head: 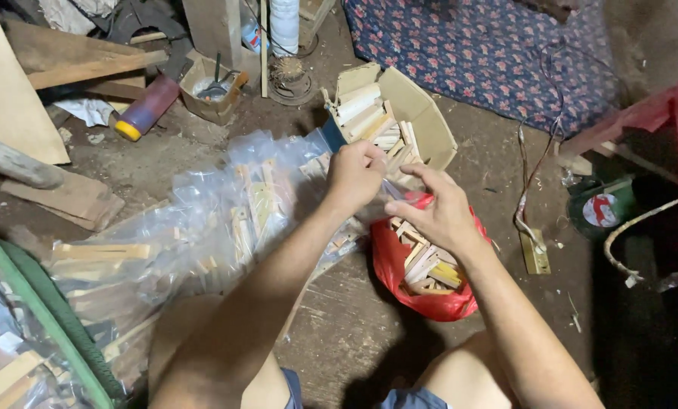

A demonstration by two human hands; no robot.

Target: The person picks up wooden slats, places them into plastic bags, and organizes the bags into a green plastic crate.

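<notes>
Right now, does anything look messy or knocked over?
Yes. The cardboard box lies tipped on its side, wooden sticks sliding out. A bottle lies flat on the dirt floor. Both hands work above a red bag.

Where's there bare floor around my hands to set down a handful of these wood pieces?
Bare floor lies between the red bag, the brass plate and the flowered cloth. A smaller patch sits in front of the red bag, by the knees. Crowded: the clear plastic bags on the left and the cardboard box beyond both hands.

Both hands (pixel 396 193) over red bag (pixel 422 280) w/ wood sticks (pixel 426 265)
</notes>
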